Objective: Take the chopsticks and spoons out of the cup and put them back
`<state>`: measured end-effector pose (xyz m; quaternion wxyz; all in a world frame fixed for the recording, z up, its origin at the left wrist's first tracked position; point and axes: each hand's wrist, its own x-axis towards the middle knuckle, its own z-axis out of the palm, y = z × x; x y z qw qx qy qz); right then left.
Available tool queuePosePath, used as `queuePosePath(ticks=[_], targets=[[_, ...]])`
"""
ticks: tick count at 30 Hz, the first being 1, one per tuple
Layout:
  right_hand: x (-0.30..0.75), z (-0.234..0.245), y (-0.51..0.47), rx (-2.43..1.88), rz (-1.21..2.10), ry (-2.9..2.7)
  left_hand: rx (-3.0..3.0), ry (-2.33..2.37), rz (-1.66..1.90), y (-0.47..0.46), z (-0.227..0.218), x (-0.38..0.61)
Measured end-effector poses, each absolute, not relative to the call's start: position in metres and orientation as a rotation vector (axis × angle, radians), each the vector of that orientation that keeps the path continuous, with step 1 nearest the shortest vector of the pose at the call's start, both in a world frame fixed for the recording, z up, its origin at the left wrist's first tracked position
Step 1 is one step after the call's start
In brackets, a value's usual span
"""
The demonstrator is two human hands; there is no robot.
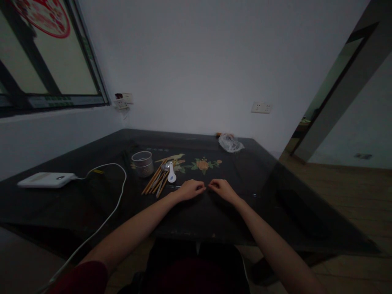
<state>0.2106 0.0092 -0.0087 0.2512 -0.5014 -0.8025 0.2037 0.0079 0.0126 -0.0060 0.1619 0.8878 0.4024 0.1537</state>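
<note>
One dark red sleeve point(88, 277) is nearest the camera at the lower left, and from it the left forearm stretches forward over the dark surface point(190, 143). Two hands rest near the front edge: the left hand point(191, 189) and the right hand point(223, 189) face each other, fingertips close but apart. Both are narrow, fingers curled in toward the thumbs; whether anything tiny sits between the fingers I cannot tell.

The utensils lie just beyond and to the left of the left hand. Nearest to it is one white spoon point(172, 176), its bowl toward the person and a small blue mark in the bowl. Beside it, on the pile, is at least one metal spoon point(165, 166). Several wooden chopsticks point(154, 183) lie slantwise and overlap, too closely to count exactly. One cup point(143, 166) stands upright just left of the pile.

Farther left lies one white device point(45, 180), with one white cable point(124, 185) curving from it down toward the lower left. One clear plastic bag point(230, 143) lies crumpled near the wall, well beyond the right hand. One printed flower design point(202, 164) decorates the surface beyond both hands.
</note>
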Motion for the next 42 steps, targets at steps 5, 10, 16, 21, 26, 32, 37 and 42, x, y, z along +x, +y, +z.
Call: queuePosePath(ticks=[5, 10, 16, 21, 26, 32, 37, 42], targets=[[0.2108, -0.0098, 0.0101, -1.355, 0.562, -2.191, 2.522, 1.173, 0.43, 0.0129, -0.0068, 0.0082], [0.2108, -0.0102, 0.0105, -1.357, 0.562, -2.19, 2.528, 1.17, 0.418, 0.0135, -0.0068, 0.008], [0.2125, -0.0154, 0.015, -1.365, 0.564, -2.205, 2.529, 1.187, 0.425, 0.0139, -0.0086, 0.0081], [0.2121, -0.014, 0.0139, -1.358, 0.556, -2.207, 2.534, 1.168, 0.423, 0.0136, -0.0076, 0.0077], [0.2106, -0.0098, 0.0103, -1.365, 0.563, -2.203, 2.527, 1.163, 0.421, 0.0139, -0.0074, 0.0077], [0.2106, -0.0098, 0.0105, -1.363, 0.561, -2.21, 2.518, 1.181, 0.41, 0.0122, -0.0052, 0.0079], [0.211, -0.0105, 0.0113, -1.362, 0.546, -2.213, 2.517, 1.161, 0.413, 0.0107, -0.0032, 0.0075], [0.2116, -0.0126, 0.0131, -1.38, 0.541, -2.216, 2.538, 1.165, 0.414, 0.012, -0.0052, 0.0077]])
